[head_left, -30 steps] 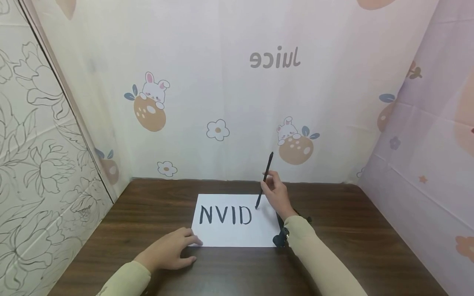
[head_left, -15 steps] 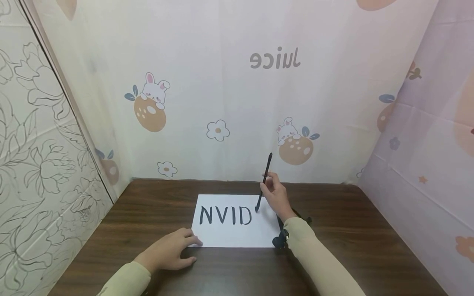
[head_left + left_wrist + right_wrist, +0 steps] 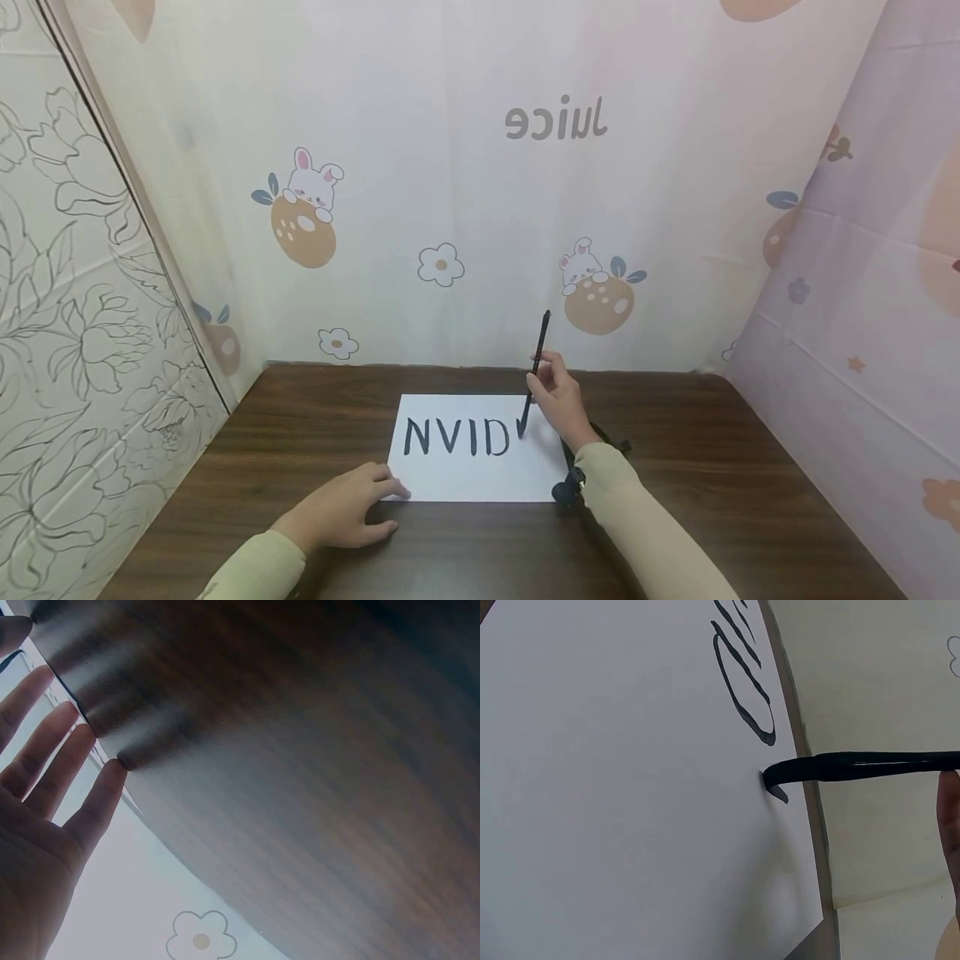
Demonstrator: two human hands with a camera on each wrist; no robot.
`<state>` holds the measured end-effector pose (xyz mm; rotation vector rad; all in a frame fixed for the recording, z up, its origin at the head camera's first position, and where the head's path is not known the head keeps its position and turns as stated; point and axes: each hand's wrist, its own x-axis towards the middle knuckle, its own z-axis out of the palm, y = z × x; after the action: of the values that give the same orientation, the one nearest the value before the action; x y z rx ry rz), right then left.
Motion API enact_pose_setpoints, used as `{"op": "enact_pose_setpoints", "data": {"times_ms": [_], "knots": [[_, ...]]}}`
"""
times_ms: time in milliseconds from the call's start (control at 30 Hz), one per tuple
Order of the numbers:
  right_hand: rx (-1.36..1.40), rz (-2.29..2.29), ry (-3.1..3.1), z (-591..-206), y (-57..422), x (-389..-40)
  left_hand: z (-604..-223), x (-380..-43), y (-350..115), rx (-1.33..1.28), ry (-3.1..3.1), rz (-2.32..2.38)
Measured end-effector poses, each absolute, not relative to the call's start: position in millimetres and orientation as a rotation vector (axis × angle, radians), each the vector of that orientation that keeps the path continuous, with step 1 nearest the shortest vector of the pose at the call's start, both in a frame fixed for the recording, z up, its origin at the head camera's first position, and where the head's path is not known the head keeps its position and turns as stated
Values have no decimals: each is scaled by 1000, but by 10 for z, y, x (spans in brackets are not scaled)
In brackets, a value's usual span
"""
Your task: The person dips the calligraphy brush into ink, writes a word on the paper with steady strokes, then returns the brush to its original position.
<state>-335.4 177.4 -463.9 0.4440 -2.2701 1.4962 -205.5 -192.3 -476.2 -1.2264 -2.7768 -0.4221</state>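
A white sheet of paper (image 3: 465,482) lies on the table with the black letters "NVID" (image 3: 457,437) across its upper half. My right hand (image 3: 558,398) pinches a black brush pen (image 3: 542,335) and holds it steeply slanted. In the right wrist view, the bent soft tip of the brush pen (image 3: 787,772) presses on the paper (image 3: 630,810), with a short dark stroke (image 3: 779,793) beside it. My left hand (image 3: 345,506) lies at the paper's lower left corner, fingertips on the sheet and thumb on the wood. Its spread fingers (image 3: 101,791) show in the left wrist view.
The dark wooden table (image 3: 480,550) reaches back to a pale printed curtain (image 3: 450,167). More curtains stand at left (image 3: 82,292) and right (image 3: 862,333). A black wrist device (image 3: 568,486) overlaps the paper's lower right corner.
The brush pen's tip has moved slightly down the paper, leaving a short dark stroke to the right of the "D". My left hand has stayed in place.
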Motion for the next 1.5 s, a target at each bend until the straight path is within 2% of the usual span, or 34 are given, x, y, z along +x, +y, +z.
{"op": "enact_pose_setpoints", "data": {"times_ms": [1500], "knots": [[436, 1525, -2353, -4634, 1727, -3265, -4781, -2067, -1930, -1247, -2742, -416]]}}
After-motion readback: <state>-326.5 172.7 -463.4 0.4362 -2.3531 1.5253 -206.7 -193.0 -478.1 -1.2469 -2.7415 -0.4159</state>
